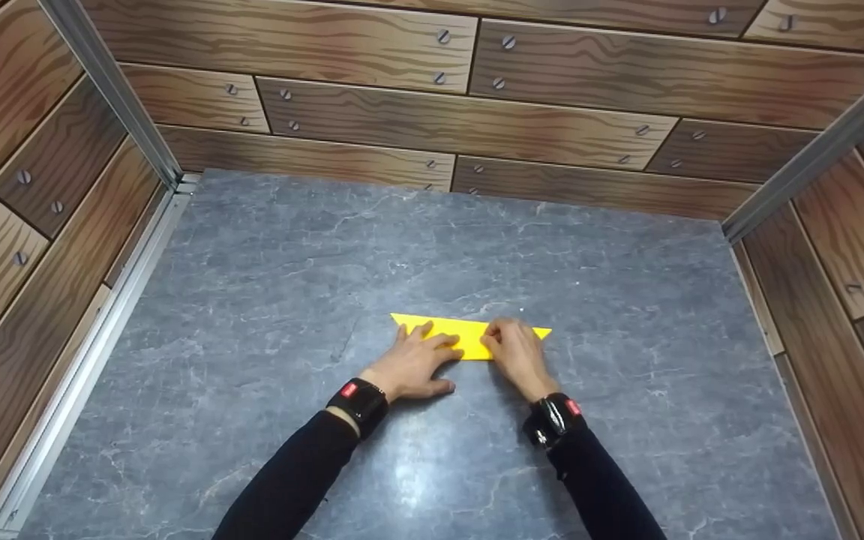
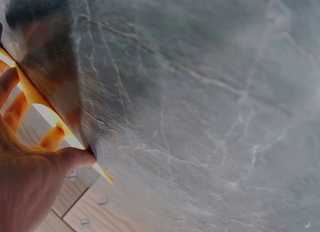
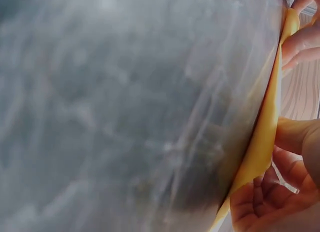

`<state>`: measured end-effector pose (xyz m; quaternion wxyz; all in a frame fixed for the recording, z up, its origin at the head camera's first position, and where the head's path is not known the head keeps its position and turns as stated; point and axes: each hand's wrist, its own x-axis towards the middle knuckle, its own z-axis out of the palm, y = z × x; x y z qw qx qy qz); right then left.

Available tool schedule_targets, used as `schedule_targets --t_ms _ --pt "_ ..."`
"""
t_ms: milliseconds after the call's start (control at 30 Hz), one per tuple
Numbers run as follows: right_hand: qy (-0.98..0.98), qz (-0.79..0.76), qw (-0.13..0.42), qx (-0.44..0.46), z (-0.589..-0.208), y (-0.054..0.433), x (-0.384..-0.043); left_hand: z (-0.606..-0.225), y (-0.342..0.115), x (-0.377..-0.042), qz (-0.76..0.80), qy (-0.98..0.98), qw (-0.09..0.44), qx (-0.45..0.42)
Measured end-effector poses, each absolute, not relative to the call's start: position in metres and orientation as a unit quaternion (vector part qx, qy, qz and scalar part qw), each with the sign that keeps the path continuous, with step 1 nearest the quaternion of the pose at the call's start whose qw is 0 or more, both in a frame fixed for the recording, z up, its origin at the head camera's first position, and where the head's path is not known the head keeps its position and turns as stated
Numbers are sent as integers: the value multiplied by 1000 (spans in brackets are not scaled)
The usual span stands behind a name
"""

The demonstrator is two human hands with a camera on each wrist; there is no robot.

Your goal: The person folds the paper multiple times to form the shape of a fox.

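Note:
A flat piece of folded yellow paper [image 1: 469, 330] lies on the grey marbled surface, a long strip with pointed ends. On its left part rests my left hand [image 1: 417, 364], fingers spread across the paper and thumb out to the side, on the near side of the strip. My right hand [image 1: 518, 352] is at the right part, with fingers curled and thumb and fingertips pinching at the paper. In the right wrist view the paper [image 3: 265, 137] bulges up a little beside the thumb. The left wrist view shows the paper [image 2: 32, 89] edge-on under the left fingers.
The marbled surface [image 1: 312, 247] stretches around the paper on all sides. Wood-print panels [image 1: 372, 112] stand at the back and both sides, with metal posts [image 1: 113, 90] in the corners. Both wrists carry black bands [image 1: 361, 403].

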<state>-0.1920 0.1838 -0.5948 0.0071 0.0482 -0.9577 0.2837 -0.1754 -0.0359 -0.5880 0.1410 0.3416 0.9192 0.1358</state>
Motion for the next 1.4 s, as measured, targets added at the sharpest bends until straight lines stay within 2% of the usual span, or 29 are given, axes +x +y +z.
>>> schedule_targets --t_ms 200,333,467,700,833,1000,1400 --pt "-964 219 99 117 -586 178 -181 -587 -35 -177 125 919 137 347" --pt "-962 190 114 160 -582 170 -172 -587 -36 -178 120 920 140 347" --pt "-964 185 82 173 -584 166 -170 -588 -37 -179 124 918 132 353" --pt "-965 232 -18 120 -586 168 -179 -588 -40 -177 112 917 119 364" --pt "-961 254 -54 100 -586 170 -182 -589 -42 -174 103 917 114 368" --pt "-959 260 -76 88 -586 170 -184 -592 -45 -171 102 917 110 371" --pt "-964 233 -86 92 -578 170 -189 -594 -47 -172 104 915 108 375"
